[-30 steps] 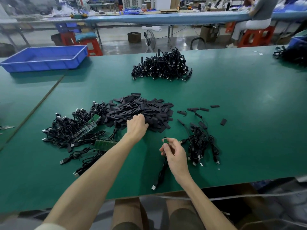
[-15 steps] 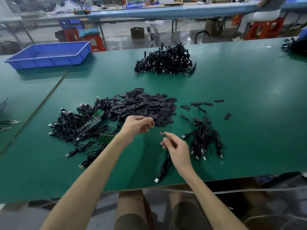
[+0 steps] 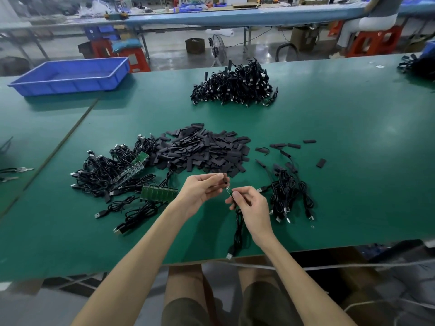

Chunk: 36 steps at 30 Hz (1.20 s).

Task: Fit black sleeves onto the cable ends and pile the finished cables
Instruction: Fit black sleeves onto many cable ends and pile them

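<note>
The black sleeve point(image 3: 225, 179) is pinched in the fingers of the left hand point(image 3: 202, 190), just above and left of the cable end point(image 3: 227, 191), a small green-tipped end that the right hand point(image 3: 253, 208) holds upright, its fingers clamped just below the tip. Sleeve and end are near each other but not yet joined, both held above the table point(image 3: 353, 184) by the middle of its near edge. The rest of the cable point(image 3: 238, 228) trails down to a plug at that edge. To do this well, we judge, we should steady the end, squeeze the flat sleeve so its mouth opens, line the two up and slide straight on without bending the tip. We count one sleeve and one cable in hand and one sleeve heap point(image 3: 204, 149) just beyond, too many to number, with at least four loose ones to its right. There are three cable heaps — the left heap point(image 3: 110, 170), the right heap point(image 3: 289, 191) and the far heap point(image 3: 235, 85) — two green board strips point(image 3: 159, 194) and one blue tray point(image 3: 70, 75) at the far left corner.
</note>
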{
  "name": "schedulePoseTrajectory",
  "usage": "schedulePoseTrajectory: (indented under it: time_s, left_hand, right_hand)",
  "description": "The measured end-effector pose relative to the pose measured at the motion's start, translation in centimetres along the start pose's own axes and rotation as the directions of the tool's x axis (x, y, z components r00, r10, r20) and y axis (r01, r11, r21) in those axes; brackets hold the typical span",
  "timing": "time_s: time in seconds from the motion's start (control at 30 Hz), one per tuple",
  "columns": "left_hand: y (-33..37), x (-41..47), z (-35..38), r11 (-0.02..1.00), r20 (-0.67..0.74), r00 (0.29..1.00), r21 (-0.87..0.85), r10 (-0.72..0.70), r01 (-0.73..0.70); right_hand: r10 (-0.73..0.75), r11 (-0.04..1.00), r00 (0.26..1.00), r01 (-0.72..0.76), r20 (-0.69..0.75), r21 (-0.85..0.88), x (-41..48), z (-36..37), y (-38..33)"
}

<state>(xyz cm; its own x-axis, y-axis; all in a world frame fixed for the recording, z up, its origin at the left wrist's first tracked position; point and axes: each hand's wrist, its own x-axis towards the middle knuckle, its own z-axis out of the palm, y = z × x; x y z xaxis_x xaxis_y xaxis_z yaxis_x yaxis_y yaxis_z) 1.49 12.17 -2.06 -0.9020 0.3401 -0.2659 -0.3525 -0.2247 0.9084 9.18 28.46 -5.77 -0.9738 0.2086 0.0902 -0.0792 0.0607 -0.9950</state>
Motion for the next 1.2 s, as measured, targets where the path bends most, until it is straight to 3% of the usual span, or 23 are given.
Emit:
schedulePoseTrajectory:
  time_s: [0.77,1.2]
  left_hand:
    - [-2.8,-1.6,-0.2,0.971,0.092,0.979,-0.175,0.182,-0.164]
    - [-2.8,-2.2,0.5,0.955,0.048,0.956,0.058,0.289,-0.292]
  right_hand:
    - [0.018,0.999,1.000,-0.018,0.020,0.033,0.2,-0.2,0.3]
    - [0.030,0.998,1.000,-0.030,0.004,0.053,0.1,-0.2,0.2]
